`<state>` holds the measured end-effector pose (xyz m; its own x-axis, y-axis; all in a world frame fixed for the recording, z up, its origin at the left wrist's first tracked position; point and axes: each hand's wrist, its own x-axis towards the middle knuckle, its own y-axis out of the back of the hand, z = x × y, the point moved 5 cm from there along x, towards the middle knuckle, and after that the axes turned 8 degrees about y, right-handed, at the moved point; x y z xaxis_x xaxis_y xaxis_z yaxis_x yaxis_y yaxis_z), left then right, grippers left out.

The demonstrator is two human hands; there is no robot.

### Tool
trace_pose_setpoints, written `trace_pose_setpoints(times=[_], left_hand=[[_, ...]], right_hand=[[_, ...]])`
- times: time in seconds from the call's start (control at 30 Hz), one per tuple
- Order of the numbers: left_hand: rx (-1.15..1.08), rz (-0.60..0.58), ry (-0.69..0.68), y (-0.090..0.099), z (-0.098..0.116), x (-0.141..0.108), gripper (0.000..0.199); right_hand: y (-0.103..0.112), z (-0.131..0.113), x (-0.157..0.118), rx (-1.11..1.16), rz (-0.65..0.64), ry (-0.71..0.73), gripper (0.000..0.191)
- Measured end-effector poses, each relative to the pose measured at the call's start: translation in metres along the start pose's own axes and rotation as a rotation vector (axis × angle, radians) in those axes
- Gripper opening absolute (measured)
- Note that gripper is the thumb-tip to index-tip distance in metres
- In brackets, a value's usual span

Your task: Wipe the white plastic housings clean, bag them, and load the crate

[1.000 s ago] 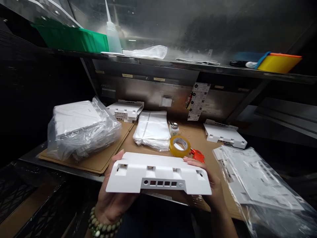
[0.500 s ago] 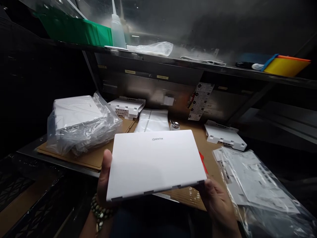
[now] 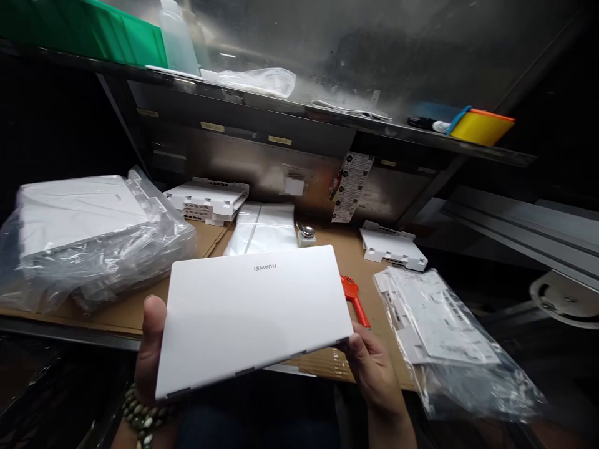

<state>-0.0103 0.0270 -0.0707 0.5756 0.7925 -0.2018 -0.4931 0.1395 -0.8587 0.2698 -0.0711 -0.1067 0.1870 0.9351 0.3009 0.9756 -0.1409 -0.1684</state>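
Observation:
A flat white plastic cover [image 3: 255, 318] marked HUAWEI, its lettering upside down to me, is held up in front of the bench. My left hand [image 3: 152, 349] grips its left edge, thumb up along the side and fingers hidden beneath. At the lower right corner my right hand [image 3: 372, 365] pinches the cover between thumb and fingers. Dark notches show along the cover's near edge. Just behind its right side lies a red-handled tool [image 3: 356, 302], partly hidden by the cover.
Bagged white panels [image 3: 84, 212] lie at the left, with another clear bag of white parts [image 3: 449, 324] at the right. White slotted housings [image 3: 210, 199] stand at the back. Cardboard [image 3: 322, 365] covers the bench. A metal shelf [image 3: 262, 103] spans above, holding a bottle [image 3: 179, 40].
My view has swung right, so the bench and shelf sit further left. The cover is a bit more tilted, its right side higher, and more of the red-handled tool shows. Both hands keep their hold.

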Motion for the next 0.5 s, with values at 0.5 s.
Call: trace_pose_setpoints(times=[0.5], left_hand=[[1.371,0.149,-0.301,-0.023,0.034,0.002,0.024]], right_hand=[[0.018,-0.017,0.014,-0.417,0.165,0.058,0.036]])
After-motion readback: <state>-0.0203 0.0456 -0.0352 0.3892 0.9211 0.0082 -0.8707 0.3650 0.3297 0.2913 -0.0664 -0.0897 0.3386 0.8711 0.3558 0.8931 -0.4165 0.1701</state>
